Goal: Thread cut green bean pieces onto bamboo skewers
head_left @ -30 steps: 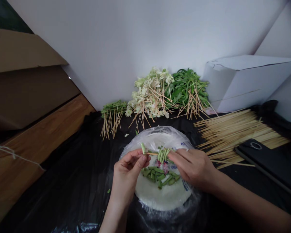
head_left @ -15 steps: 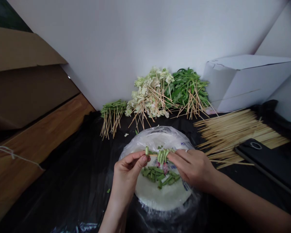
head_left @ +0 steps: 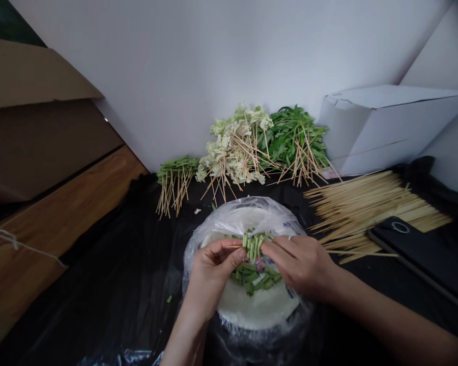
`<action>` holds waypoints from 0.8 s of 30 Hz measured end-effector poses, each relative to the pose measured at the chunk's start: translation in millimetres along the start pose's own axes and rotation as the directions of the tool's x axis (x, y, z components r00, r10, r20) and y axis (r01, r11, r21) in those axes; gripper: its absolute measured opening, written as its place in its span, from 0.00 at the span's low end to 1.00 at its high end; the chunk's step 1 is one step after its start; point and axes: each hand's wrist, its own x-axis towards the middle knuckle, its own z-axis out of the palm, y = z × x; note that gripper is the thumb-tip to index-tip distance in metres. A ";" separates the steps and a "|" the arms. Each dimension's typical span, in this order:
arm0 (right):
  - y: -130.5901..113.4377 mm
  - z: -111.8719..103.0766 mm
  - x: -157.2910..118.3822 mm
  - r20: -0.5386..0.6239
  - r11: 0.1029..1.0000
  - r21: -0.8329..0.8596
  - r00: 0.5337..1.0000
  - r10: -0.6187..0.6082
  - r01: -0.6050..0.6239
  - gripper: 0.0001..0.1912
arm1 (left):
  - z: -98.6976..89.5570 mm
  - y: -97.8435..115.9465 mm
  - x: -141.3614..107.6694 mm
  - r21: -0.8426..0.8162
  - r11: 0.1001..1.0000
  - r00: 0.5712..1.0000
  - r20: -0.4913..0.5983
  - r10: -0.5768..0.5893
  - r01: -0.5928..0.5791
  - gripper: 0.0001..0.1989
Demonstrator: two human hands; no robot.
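Gripping one skewer (head_left: 235, 247), left hand (head_left: 213, 262) pinching beside its bean pieces (head_left: 254, 246), right hand (head_left: 303, 260) clamped round the other end, over one plastic-lined dish (head_left: 260, 307), could split a piece if pushed hard; three skewered-vegetable piles (head_left: 234, 145), one phone (head_left: 420, 256), pieces too packed to count.

Centre: dish (head_left: 257, 310) inside plastic bag (head_left: 209, 218), set on plastic sheet (head_left: 130, 264). Bean pieces (head_left: 267, 280) in dish. Over dish: threaded beans (head_left: 254, 246), between left hand (head_left: 218, 264) and right hand (head_left: 303, 259). Behind dish, along wall (head_left: 194, 66), left to right: bean skewers (head_left: 177, 170), cabbage-like skewers (head_left: 232, 147), leafy-stem skewers (head_left: 297, 134). Right of dish: bare sticks (head_left: 366, 203), phone (head_left: 416, 254) across their near right part; box (head_left: 397, 127) behind sticks. Far left: carton (head_left: 41, 147), wooden surface (head_left: 72, 195) before it, string (head_left: 34, 248) lying across.
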 end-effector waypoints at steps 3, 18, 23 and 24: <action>1.0 -1.6 2.9 -0.022 1.000 -0.027 1.000 0.011 -0.012 0.14 | -3.5 0.5 2.8 0.045 0.999 1.000 0.015 0.017 -0.018 0.14; 4.3 -2.7 1.6 -0.004 0.994 -0.048 0.995 0.095 -0.095 0.14 | -5.5 -8.7 3.1 0.919 0.240 0.948 0.319 0.018 -0.314 0.10; 4.2 -3.4 1.5 -0.006 0.996 -0.049 0.997 0.080 -0.080 0.14 | 4.8 -12.5 5.6 0.935 0.131 0.941 0.336 -0.035 -0.329 0.14; 4.1 -3.5 1.4 -0.004 0.996 -0.050 0.997 0.077 -0.077 0.14 | 6.1 -13.5 5.7 0.941 0.103 0.944 0.326 -0.038 -0.321 0.13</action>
